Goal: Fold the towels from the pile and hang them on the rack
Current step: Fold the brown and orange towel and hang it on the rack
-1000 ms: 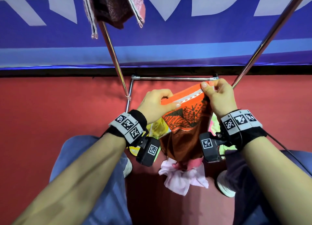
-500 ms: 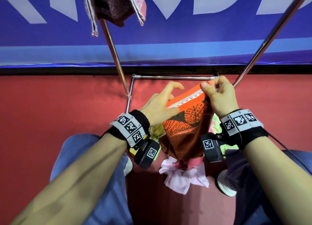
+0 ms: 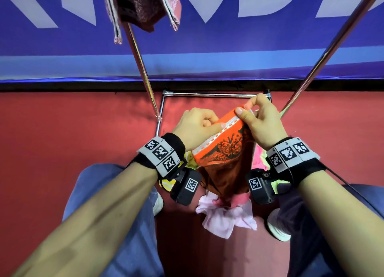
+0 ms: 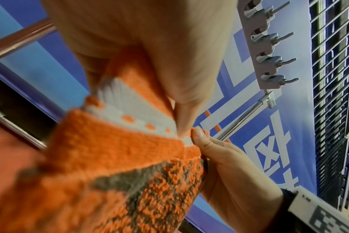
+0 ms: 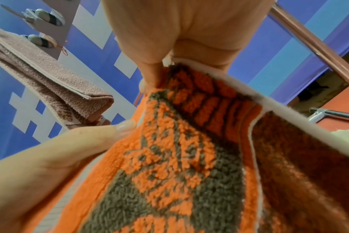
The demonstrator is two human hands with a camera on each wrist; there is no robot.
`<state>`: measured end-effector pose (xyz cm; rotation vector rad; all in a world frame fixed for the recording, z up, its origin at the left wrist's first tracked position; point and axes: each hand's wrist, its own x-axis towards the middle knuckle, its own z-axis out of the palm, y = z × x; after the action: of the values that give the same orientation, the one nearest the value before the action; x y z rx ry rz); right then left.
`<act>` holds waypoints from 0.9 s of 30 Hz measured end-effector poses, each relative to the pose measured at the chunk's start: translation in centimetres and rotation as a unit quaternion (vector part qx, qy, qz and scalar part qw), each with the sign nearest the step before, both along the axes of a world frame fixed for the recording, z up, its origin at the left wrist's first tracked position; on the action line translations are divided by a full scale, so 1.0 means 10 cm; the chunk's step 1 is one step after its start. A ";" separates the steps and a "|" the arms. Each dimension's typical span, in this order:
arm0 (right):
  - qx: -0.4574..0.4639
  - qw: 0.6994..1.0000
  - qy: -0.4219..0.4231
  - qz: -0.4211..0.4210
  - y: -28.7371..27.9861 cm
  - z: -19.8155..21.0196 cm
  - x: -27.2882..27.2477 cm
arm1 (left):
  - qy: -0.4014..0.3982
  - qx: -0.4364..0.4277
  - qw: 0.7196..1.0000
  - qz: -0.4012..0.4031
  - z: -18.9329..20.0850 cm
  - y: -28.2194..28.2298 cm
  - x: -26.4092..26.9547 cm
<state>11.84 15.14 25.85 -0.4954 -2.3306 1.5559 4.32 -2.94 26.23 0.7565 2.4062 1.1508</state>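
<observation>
Nearest, on the red floor (image 3: 62,152) between the person's shoes, lies the pile of towels (image 3: 226,218): a crumpled pale pink one on top, with bits of yellow-green and brighter pink showing behind the wrists. No basket or bin holds them. Above the pile hangs the orange towel (image 3: 224,152), patterned in dark brown with a white dashed border. The left hand (image 3: 197,127) pinches its top edge between thumb and curled fingers; the right hand (image 3: 259,121) pinches the higher corner the same way, so the edge slopes up to the right. Beyond the hands stand the chrome bars of the rack (image 3: 209,94), and farther still a folded brownish-pink towel (image 3: 141,4) drapes over the rack's left rail, before a blue banner.

The wrist views alone show a white bracket of metal hooks (image 4: 269,47) on the banner and the orange towel's looped pile; the right wrist view shows a doubled layer at its corner.
</observation>
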 end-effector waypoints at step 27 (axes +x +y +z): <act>0.073 0.984 0.034 0.157 -0.35 -0.03 0.16 | -0.246 0.135 0.940 0.194 0.10 0.10 0.00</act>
<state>13.45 11.65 25.60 -0.0388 -2.5372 1.4849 4.31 -1.95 27.20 0.0310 2.0343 1.6199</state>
